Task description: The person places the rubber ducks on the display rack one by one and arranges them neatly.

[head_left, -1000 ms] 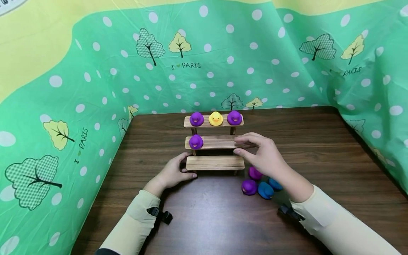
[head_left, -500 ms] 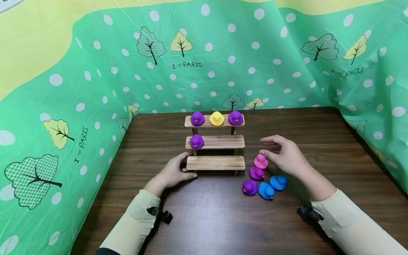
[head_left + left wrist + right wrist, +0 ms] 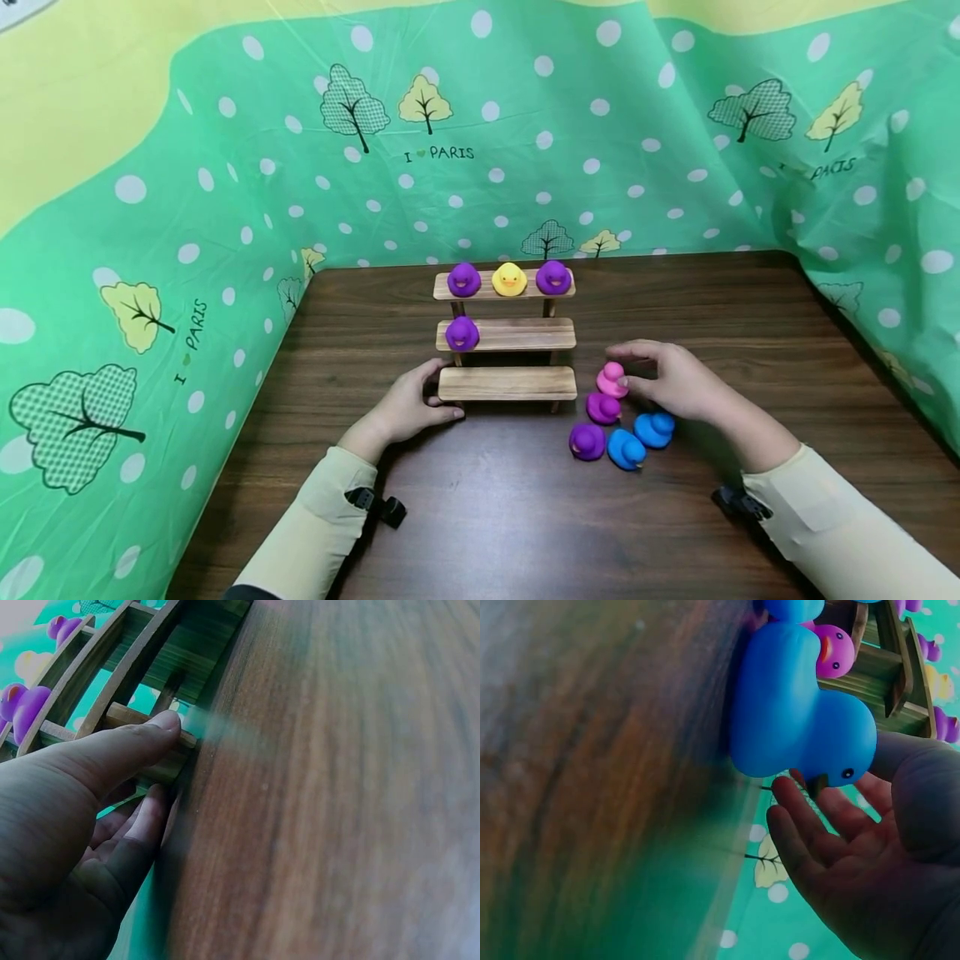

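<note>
A three-tier wooden stand (image 3: 507,384) is in the middle of the table. My left hand (image 3: 405,404) grips its front left leg, thumb in front and fingers behind, as the left wrist view shows. To the right of the stand my right hand (image 3: 675,383) reaches to a pink rubber duck (image 3: 611,381), thumb at its side and the other fingers extended past it. The top shelf bears a yellow duck (image 3: 509,280) between two purple ducks (image 3: 463,280). Another purple duck (image 3: 462,333) sits at the left end of the middle shelf.
In front of the pink duck lie two purple ducks (image 3: 587,442) and two blue ducks (image 3: 626,450). One blue duck (image 3: 780,705) looms close in the right wrist view, partly covering the hand. A green dotted cloth (image 3: 495,125) hangs behind the dark wooden table (image 3: 480,517).
My right hand has left the middle shelf's right end, moved right, then lowered to the pink duck, uncovering it and the blue ducks. My left hand has stayed at the stand.
</note>
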